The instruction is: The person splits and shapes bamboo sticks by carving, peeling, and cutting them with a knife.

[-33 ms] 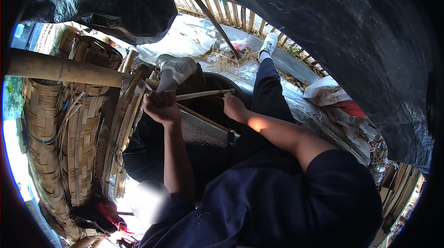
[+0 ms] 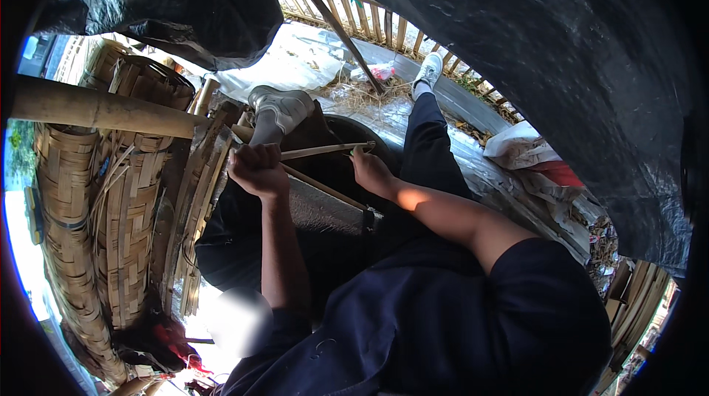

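My left hand (image 2: 260, 172) is closed in a fist round one end of a pale bamboo strip (image 2: 319, 151), above my bent leg. The strip slants slightly upward to the right, and its far tip lies at my right hand (image 2: 373, 173). The right hand's fingers are pinched together at that tip; its palm and part of the grip are hidden. Below the strip, a dark flat piece (image 2: 325, 207) with a thin pale stick (image 2: 325, 188) along its upper edge rests across my lap. A dark round container (image 2: 380, 137) stands behind the hands.
Tall woven bamboo baskets (image 2: 133, 226) stand at my left, with a thick bamboo pole (image 2: 103, 106) crossing them. Black plastic sheeting (image 2: 576, 63) hangs overhead and to the right. A slanting pole (image 2: 329, 23) stands ahead, before a bamboo fence (image 2: 377, 23). Split bamboo lies at lower right.
My right hand has shifted a little left and upward at the tip of the bamboo strip. The left hand and the strip look nearly unmoved.
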A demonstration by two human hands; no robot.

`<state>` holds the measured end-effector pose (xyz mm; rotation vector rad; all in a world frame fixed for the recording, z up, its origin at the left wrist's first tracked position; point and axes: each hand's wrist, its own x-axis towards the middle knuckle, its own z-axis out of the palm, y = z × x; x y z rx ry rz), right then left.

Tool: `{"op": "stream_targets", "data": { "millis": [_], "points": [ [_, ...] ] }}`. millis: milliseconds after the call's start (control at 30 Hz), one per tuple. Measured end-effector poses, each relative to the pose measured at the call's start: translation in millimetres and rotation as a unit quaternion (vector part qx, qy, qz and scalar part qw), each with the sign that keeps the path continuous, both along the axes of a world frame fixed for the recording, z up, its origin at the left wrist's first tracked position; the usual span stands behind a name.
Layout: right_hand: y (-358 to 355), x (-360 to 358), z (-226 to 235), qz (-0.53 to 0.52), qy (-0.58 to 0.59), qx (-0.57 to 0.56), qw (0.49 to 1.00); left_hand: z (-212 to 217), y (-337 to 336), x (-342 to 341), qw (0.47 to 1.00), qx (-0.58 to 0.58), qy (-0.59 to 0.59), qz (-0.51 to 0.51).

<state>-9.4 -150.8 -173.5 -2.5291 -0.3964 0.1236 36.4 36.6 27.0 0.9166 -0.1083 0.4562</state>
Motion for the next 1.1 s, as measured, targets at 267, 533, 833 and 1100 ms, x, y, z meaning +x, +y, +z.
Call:
{"op": "stream_targets", "data": {
  "millis": [267,533,833,1100],
  "points": [
    [13,1,25,-0.020,0.031,-0.022,0.999,5,-4,-5,0.999,0.017,0.020,0.020],
    [-9,4,-15,-0.079,0.108,-0.093,0.987,7,-23,2,1.000,0.003,0.025,-0.002],
    [-44,13,-44,-0.073,0.214,-0.079,0.971,14,-35,2,1.000,0.016,0.026,0.005],
    [-40,15,-36,-0.102,0.273,-0.045,0.955,16,-32,-6,0.999,0.042,0.016,-0.021]
  ]
}}
